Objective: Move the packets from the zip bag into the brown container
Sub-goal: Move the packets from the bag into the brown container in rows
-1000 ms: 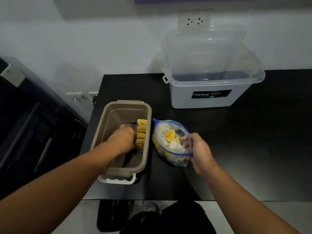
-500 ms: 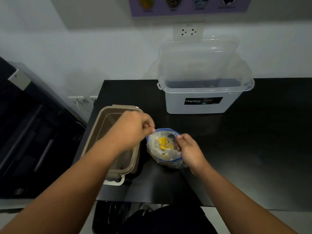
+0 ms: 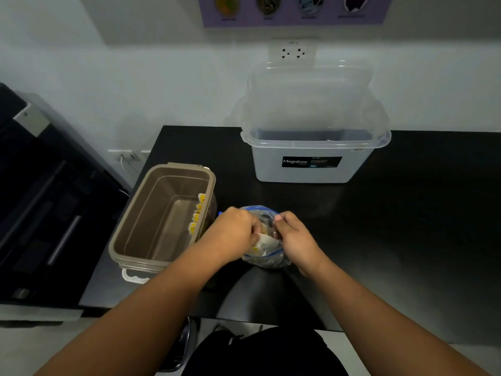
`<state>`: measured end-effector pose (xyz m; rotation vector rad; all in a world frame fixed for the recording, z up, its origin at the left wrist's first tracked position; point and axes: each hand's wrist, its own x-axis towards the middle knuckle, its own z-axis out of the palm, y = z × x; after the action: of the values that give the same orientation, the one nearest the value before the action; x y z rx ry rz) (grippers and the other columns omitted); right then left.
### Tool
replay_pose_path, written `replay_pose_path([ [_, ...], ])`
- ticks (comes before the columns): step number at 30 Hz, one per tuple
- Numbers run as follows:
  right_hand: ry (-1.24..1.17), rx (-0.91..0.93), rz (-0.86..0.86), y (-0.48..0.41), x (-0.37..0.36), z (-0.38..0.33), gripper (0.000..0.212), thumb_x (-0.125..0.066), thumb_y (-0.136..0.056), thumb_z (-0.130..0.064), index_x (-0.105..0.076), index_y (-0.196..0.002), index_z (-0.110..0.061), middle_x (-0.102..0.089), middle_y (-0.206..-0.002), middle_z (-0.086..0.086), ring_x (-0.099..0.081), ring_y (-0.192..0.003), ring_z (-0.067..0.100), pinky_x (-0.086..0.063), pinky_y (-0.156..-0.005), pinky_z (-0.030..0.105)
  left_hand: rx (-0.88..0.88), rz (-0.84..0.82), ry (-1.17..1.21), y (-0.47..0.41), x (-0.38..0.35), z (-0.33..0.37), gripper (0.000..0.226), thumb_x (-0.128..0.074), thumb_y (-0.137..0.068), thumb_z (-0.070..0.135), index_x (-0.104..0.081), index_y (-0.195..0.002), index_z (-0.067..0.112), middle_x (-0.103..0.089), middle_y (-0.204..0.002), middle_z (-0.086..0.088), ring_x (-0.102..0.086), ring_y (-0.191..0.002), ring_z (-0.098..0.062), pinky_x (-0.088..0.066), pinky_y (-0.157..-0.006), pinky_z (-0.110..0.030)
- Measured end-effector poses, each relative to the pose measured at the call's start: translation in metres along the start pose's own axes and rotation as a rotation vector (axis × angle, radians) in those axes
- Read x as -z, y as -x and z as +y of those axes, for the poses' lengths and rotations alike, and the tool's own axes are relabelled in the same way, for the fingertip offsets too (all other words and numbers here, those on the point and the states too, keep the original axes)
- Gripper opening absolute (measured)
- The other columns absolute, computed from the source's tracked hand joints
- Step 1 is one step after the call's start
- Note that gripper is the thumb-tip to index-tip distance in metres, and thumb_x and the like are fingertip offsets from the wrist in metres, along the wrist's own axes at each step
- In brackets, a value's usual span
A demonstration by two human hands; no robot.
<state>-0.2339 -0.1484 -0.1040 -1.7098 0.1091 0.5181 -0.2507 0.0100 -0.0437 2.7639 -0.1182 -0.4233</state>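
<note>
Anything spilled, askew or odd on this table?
Nothing stands out. Yellow-labelled packets stand in a row along the brown plastic container's right wall; the right hand holds the clear zip bag's mouth while the left hand reaches in.

Crinkled, glossy clear plastic film with a blue zip strip forms the bag. The container is smooth, matt, opaque brown plastic. The counter is black, smooth, softly sheened. The box is smooth translucent plastic, its lid clearer.
</note>
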Motion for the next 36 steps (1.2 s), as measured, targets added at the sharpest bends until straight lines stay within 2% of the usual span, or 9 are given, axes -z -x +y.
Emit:
replay_pose_path([
  [4,0.013,0.000,-0.012,-0.003,0.002,-0.001,0.029,-0.045,-0.110,-0.032,-0.058,-0.091,-0.015,-0.059,-0.082,0.001,-0.056,-0.079,0.015,-0.048,-0.079,0.036,0.070,0.100,0.219,0.001,0.006,-0.007,0.014,-0.073,-0.087,0.022,-0.066,-0.082,0.033,-0.067,-0.079,0.012,-0.063,-0.075,-0.002,-0.051,-0.075,-0.020],
  [10,0.014,-0.018,0.013,-0.008,-0.002,-0.005,0.027,-0.043,-0.111,-0.032,-0.058,-0.095,-0.016,-0.059,-0.083,0.000,-0.056,-0.078,0.013,-0.048,-0.076,0.032,0.094,0.190,0.395,0.003,0.010,-0.018,0.009,-0.069,-0.093,0.021,-0.065,-0.098,0.027,-0.067,-0.076,0.004,-0.063,-0.071,-0.007,-0.050,-0.070,-0.022],
  [15,0.028,-0.038,0.060,-0.013,-0.013,-0.010,0.027,-0.043,-0.111,-0.033,-0.060,-0.097,-0.017,-0.059,-0.087,0.001,-0.056,-0.082,0.014,-0.047,-0.076,0.031,0.120,0.141,0.534,0.008,0.029,-0.030,0.014,-0.062,-0.098,0.014,-0.073,-0.099,0.023,-0.073,-0.082,-0.003,-0.065,-0.064,-0.008,-0.057,-0.071,-0.022],
  [18,0.016,-0.048,0.089,-0.014,-0.025,-0.016,0.028,-0.044,-0.111,-0.034,-0.060,-0.094,-0.018,-0.061,-0.088,0.004,-0.058,-0.085,0.018,-0.049,-0.082,0.037,0.137,0.059,0.609,0.007,0.038,-0.044,0.025,-0.059,-0.097,0.003,-0.074,-0.110,0.018,-0.075,-0.089,-0.009,-0.069,-0.072,-0.011,-0.060,-0.081,-0.026],
  [21,0.007,-0.065,0.103,-0.014,-0.035,-0.021,0.028,-0.044,-0.110,-0.036,-0.062,-0.100,-0.016,-0.067,-0.099,0.012,-0.065,-0.093,0.027,-0.054,-0.093,0.045,0.107,0.037,0.536,0.005,0.043,-0.053,0.028,-0.069,-0.089,0.001,-0.076,-0.110,0.018,-0.073,-0.091,-0.001,-0.067,-0.076,-0.007,-0.058,-0.083,-0.023],
  [24,-0.013,-0.072,0.130,-0.012,-0.042,-0.024,0.028,-0.044,-0.110,-0.034,-0.061,-0.097,-0.016,-0.062,-0.091,0.008,-0.060,-0.086,0.021,-0.052,-0.087,0.041,0.055,0.109,0.489,0.005,0.052,-0.057,0.014,-0.079,-0.085,0.016,-0.079,-0.095,0.025,-0.072,-0.081,0.008,-0.065,-0.073,0.002,-0.052,-0.076,-0.015],
  [27,-0.023,-0.089,0.162,-0.011,-0.044,-0.024,0.028,-0.044,-0.110,-0.035,-0.060,-0.097,-0.016,-0.060,-0.089,0.006,-0.059,-0.084,0.019,-0.053,-0.087,0.043,0.015,0.165,0.498,0.006,0.067,-0.064,0.003,-0.077,-0.087,0.025,-0.078,-0.088,0.028,-0.073,-0.081,0.006,-0.067,-0.076,-0.004,-0.055,-0.076,-0.021],
  [32,-0.035,-0.084,0.237,-0.009,-0.049,-0.023,0.027,-0.044,-0.110,-0.032,-0.060,-0.094,-0.016,-0.057,-0.084,0.003,-0.054,-0.078,0.017,-0.048,-0.079,0.036,-0.024,0.228,0.469,0.013,0.095,-0.100,0.005,-0.080,-0.085,0.025,-0.077,-0.086,0.029,-0.071,-0.082,0.010,-0.065,-0.075,0.000,-0.049,-0.072,-0.019],
  [36,-0.037,-0.072,0.299,-0.008,-0.057,-0.019,0.030,-0.044,-0.111,-0.030,-0.057,-0.088,-0.015,-0.055,-0.077,0.002,-0.052,-0.075,0.017,-0.045,-0.077,0.035,0.006,0.157,0.302,0.026,0.107,-0.130,0.005,-0.079,-0.085,0.029,-0.075,-0.084,0.033,-0.066,-0.084,0.015,-0.062,-0.078,0.002,-0.042,-0.067,-0.013],
])
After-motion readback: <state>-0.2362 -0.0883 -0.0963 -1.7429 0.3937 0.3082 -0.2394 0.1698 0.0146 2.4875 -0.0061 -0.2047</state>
